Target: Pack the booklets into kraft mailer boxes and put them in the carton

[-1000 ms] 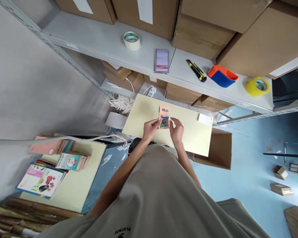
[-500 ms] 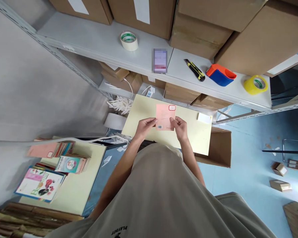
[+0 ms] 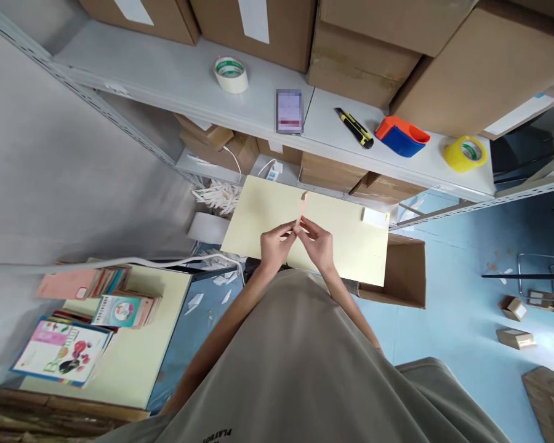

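A thin pink book is turned nearly edge-on to me, so that its cover hardly shows. My left hand pinches its near end between thumb and fingers. From the other side my right hand grips the same end, and the fingertips of both hands almost meet there. The book is above the pale yellow table, close in front of my body.
A white box lies at the table's right, beside an open carton. On the shelf are white tape, a cutter, a tape dispenser and yellow tape. Books are stacked on the left table.
The pink book has turned from showing its flat back cover to standing edge-on. Both hands have come closer together on it. The view has shifted slightly.
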Action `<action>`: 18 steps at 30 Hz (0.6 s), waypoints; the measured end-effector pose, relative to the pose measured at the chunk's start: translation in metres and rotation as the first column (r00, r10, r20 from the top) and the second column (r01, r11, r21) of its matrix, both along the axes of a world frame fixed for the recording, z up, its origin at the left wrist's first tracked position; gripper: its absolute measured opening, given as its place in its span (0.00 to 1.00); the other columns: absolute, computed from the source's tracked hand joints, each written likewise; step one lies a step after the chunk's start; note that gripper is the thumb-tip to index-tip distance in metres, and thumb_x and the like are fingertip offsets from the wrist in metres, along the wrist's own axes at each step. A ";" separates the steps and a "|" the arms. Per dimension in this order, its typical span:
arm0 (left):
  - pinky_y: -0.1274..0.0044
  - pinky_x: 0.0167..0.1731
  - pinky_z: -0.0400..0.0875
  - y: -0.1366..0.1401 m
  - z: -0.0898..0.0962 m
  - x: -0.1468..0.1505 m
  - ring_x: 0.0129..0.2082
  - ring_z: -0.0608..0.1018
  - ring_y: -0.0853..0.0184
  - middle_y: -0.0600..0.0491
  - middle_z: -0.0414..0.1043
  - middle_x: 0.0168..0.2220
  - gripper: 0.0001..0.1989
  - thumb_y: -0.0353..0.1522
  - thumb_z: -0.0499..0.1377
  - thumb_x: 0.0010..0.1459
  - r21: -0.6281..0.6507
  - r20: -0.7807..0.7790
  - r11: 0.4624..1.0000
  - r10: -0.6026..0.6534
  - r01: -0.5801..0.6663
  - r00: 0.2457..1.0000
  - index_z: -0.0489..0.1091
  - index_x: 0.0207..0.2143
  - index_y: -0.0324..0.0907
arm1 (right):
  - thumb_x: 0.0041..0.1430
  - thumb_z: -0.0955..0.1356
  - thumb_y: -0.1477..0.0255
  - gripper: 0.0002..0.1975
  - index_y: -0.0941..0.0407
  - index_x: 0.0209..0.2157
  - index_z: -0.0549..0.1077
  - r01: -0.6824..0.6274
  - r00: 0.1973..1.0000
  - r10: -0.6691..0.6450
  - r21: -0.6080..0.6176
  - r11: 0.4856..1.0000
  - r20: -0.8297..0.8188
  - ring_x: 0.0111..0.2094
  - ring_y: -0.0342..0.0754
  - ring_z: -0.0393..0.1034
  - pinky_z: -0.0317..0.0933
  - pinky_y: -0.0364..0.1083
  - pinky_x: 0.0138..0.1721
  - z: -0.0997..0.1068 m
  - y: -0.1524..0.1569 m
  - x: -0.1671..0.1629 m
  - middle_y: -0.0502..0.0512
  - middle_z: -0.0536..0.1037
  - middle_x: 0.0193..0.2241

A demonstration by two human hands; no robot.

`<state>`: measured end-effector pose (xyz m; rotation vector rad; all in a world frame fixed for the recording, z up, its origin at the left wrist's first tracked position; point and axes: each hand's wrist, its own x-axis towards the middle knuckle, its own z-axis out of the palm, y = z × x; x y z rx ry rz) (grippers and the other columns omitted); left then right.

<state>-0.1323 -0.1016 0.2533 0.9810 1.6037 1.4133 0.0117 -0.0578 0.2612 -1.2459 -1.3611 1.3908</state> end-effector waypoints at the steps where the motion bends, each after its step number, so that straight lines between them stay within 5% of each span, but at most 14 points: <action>1: 0.62 0.53 0.86 -0.002 0.002 0.004 0.43 0.89 0.54 0.49 0.90 0.50 0.20 0.48 0.72 0.64 0.019 -0.013 0.999 -0.031 0.031 0.999 0.91 0.49 0.46 | 0.64 0.79 0.46 0.30 0.51 0.57 0.88 0.006 1.000 -0.006 -0.007 1.000 -0.012 0.60 0.64 0.85 0.83 0.59 0.59 0.001 -0.001 -0.002 0.58 0.89 0.58; 4: 0.62 0.54 0.86 -0.005 0.006 0.004 0.48 0.89 0.54 0.47 0.88 0.56 0.22 0.49 0.73 0.64 0.065 -0.060 0.993 -0.098 0.102 0.993 0.89 0.52 0.46 | 0.65 0.77 0.43 0.29 0.53 0.53 0.88 0.030 0.998 -0.031 -0.036 0.999 -0.047 0.51 0.61 0.87 0.83 0.54 0.49 0.001 0.002 0.006 0.57 0.91 0.49; 7: 0.66 0.49 0.86 -0.004 0.005 -0.013 0.52 0.88 0.55 0.43 0.86 0.59 0.27 0.52 0.71 0.65 0.040 -0.100 0.999 -0.011 0.015 0.995 0.86 0.57 0.45 | 0.61 0.79 0.42 0.30 0.54 0.49 0.89 0.021 0.991 -0.034 -0.098 0.995 -0.132 0.42 0.57 0.86 0.81 0.52 0.44 0.002 0.009 0.024 0.56 0.91 0.42; 12: 0.65 0.47 0.84 -0.003 -0.003 -0.040 0.46 0.88 0.53 0.43 0.89 0.47 0.32 0.59 0.75 0.57 -0.043 0.079 0.996 -0.069 0.072 0.994 0.88 0.47 0.41 | 0.56 0.81 0.40 0.32 0.53 0.48 0.89 -0.038 0.980 0.000 -0.185 0.982 -0.201 0.40 0.55 0.85 0.80 0.53 0.45 0.000 0.010 0.040 0.57 0.91 0.43; 18: 0.73 0.37 0.79 -0.009 0.004 -0.043 0.35 0.83 0.63 0.48 0.86 0.41 0.27 0.53 0.74 0.62 0.035 0.051 0.991 -0.132 0.131 0.990 0.87 0.51 0.41 | 0.65 0.77 0.41 0.28 0.50 0.49 0.90 -0.147 0.985 0.146 -0.001 0.989 -0.096 0.43 0.56 0.84 0.79 0.56 0.50 0.000 0.017 0.049 0.56 0.90 0.43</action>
